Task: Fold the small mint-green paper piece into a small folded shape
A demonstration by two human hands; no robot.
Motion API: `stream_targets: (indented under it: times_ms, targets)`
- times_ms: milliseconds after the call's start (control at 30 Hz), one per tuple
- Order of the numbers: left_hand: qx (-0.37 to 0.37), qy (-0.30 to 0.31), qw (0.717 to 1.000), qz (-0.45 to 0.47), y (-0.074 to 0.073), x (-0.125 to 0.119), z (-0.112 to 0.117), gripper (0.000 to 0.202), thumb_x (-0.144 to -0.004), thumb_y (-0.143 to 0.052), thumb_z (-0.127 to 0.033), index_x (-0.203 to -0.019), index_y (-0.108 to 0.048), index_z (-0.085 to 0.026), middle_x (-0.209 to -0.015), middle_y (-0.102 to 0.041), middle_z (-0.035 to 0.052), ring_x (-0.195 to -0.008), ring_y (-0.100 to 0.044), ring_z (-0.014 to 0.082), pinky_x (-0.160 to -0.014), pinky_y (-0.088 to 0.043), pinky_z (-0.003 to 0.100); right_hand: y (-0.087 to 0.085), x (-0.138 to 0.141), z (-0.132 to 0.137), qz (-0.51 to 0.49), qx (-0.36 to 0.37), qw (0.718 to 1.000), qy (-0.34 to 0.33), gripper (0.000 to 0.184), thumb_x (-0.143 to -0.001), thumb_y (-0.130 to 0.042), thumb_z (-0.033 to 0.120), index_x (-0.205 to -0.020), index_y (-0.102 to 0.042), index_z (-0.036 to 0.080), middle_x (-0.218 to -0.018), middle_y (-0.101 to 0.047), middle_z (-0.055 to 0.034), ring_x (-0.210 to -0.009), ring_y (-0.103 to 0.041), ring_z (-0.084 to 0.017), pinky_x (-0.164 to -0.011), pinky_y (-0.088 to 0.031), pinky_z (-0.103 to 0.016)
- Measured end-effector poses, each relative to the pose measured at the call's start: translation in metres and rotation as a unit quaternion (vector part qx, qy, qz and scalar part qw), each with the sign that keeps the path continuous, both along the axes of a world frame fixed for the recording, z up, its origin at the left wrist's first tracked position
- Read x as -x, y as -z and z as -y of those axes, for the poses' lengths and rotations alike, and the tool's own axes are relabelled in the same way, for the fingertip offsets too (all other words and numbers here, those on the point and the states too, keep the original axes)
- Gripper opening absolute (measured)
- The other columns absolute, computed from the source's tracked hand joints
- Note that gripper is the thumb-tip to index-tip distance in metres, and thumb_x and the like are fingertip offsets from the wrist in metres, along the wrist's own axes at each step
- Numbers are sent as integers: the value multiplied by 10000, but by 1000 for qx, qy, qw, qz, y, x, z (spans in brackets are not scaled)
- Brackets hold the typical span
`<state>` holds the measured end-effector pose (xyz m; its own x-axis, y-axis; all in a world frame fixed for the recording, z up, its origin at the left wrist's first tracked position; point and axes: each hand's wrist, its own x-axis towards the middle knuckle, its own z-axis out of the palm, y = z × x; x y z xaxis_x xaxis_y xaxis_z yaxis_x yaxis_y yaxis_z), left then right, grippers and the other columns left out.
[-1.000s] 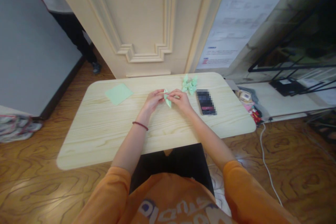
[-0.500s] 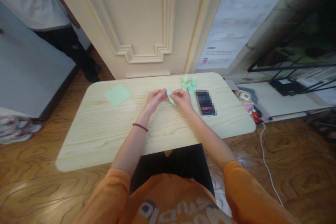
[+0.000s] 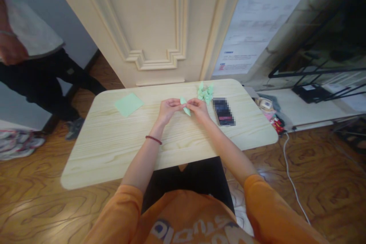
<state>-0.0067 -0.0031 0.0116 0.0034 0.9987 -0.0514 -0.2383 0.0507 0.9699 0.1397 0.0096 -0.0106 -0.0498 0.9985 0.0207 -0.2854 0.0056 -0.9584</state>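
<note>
A small piece of folded green paper is held above the table between both hands. My left hand pinches it from the left, fingers closed on its edge. From the right, my right hand grips the same piece, its fingertips meeting those of the left. The fingers hide part of the folds. A flat square sheet of green paper lies on the table to the left. Just beyond my right hand sits a cluster of folded green paper pieces.
A phone lies on the pale wooden table, right of my right hand. A panelled wall rises behind the table. At the left a person stands near it. A low shelf with odds and ends is at the right.
The folded paper has turned slightly and looks narrower as the fingertips came together on it. The person at the left has moved further left, with an arm and hand now showing.
</note>
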Motion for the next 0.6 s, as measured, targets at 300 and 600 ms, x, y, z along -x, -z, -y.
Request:
stream_targets:
  times_ms: [300, 600]
  targets:
    - [10, 7, 1000, -11, -1, 1, 1, 523, -341, -917, -308, -763, -685, -102, -666, -699, 36, -599, -626, 133, -644, -501, 275, -3, -2, 1, -43, 44, 998, -19, 281, -439, -847, 268, -601, -632, 188, -617, -656, 18, -609, -580, -119, -634, -442, -261]
    - [19, 43, 999, 27, 0, -1, 0, 533, -374, -911, -341, -800, -688, -111, -688, -709, 40, -610, -632, 125, -673, -503, 272, -4, -4, -1, -143, 117, 980, -74, 336, -400, -863, 198, -629, -617, 200, -607, -647, 50, -612, -581, -104, -649, -468, -245]
